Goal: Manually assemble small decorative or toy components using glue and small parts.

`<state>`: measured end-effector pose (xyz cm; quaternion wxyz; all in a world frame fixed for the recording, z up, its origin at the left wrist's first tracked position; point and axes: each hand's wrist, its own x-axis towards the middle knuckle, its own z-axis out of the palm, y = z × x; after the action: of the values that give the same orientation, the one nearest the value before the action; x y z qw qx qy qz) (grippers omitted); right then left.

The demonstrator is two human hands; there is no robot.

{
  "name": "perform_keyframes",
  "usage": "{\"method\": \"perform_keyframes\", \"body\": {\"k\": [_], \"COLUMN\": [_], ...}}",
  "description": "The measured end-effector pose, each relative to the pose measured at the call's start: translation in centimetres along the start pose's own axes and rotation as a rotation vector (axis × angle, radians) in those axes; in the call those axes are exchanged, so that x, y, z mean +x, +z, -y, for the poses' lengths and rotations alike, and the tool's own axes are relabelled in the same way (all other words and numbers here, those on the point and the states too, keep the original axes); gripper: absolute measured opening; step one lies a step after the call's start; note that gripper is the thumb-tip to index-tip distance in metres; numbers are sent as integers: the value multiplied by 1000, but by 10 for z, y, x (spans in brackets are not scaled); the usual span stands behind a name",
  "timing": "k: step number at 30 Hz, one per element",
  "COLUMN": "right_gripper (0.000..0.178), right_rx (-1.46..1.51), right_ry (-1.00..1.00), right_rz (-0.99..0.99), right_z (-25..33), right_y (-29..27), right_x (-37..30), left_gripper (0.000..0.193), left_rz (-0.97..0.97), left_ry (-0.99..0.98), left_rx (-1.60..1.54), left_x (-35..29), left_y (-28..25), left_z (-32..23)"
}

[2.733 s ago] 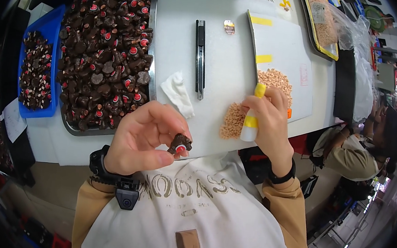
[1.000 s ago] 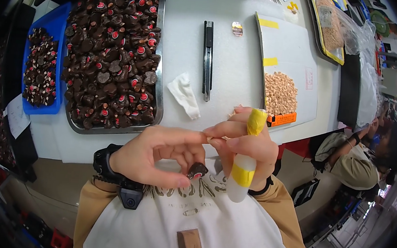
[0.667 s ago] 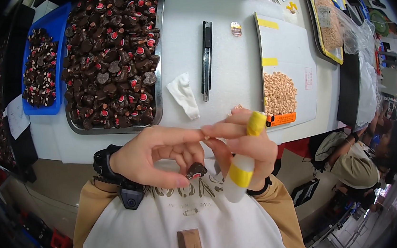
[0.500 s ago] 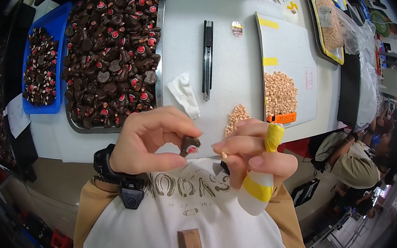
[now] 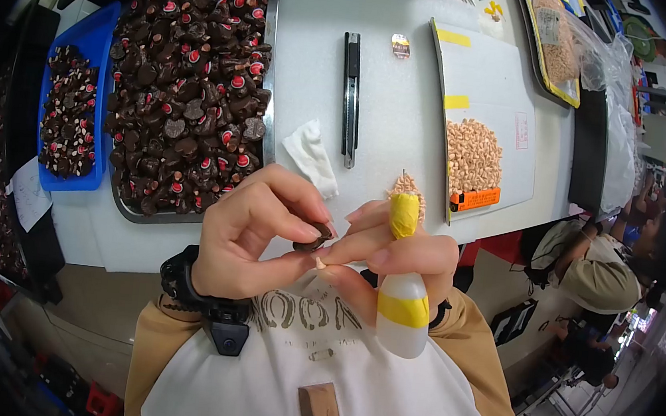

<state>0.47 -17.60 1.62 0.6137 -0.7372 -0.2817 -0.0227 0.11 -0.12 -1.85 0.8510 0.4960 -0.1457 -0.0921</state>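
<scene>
My left hand (image 5: 255, 228) pinches a small dark brown moulded piece (image 5: 311, 242) between thumb and fingers. Close against it, my right hand (image 5: 396, 258) holds a tiny beige piece (image 5: 320, 263) between thumb and fingertip. That same hand also grips a whitish squeeze bottle (image 5: 402, 341) with yellow tape round its body and a yellow-wrapped top, its tip pointing away from me. Behind the bottle lies a small heap of beige pieces (image 5: 420, 204). A larger pile of them (image 5: 474, 153) rests on a cardboard sheet (image 5: 494, 79) with yellow tape strips.
At left, a metal tray (image 5: 270, 50) holds many dark brown pieces, some with red spots; a blue tray (image 5: 105, 106) beside it holds more. A box cutter (image 5: 350, 101) and a crumpled white cloth (image 5: 311, 158) lie mid-table. Another person (image 5: 603, 270) is at far right.
My right hand has moved left with the bottle and the beige piece, up to my left hand. The brown piece has turned, so its red part no longer shows.
</scene>
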Motion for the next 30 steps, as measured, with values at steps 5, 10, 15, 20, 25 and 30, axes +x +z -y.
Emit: {"method": "perform_keyframes", "body": {"k": [5, 10, 15, 20, 25, 30], "right_gripper": [37, 35, 33, 40, 41, 50], "right_rx": [113, 104, 88, 95, 90, -189], "right_ry": [-56, -69, -67, 21, 49, -17], "right_rz": [-225, -217, -228, -229, -240, 4], "right_z": [-4, -6, -6, -8, -11, 5], "right_y": [9, 7, 8, 7, 6, -45], "right_x": [-1, -1, -1, -3, -6, -3], "left_gripper": [32, 33, 35, 36, 36, 37], "left_rz": [-2, -16, -20, 2, 14, 6], "left_ry": [55, 114, 137, 355, 372, 170], "left_rx": [101, 213, 282, 497, 510, 358], "left_x": [0, 2, 2, 2, 4, 0], "left_y": [1, 2, 2, -2, 0, 0], "left_z": [0, 0, 1, 5, 6, -1]}}
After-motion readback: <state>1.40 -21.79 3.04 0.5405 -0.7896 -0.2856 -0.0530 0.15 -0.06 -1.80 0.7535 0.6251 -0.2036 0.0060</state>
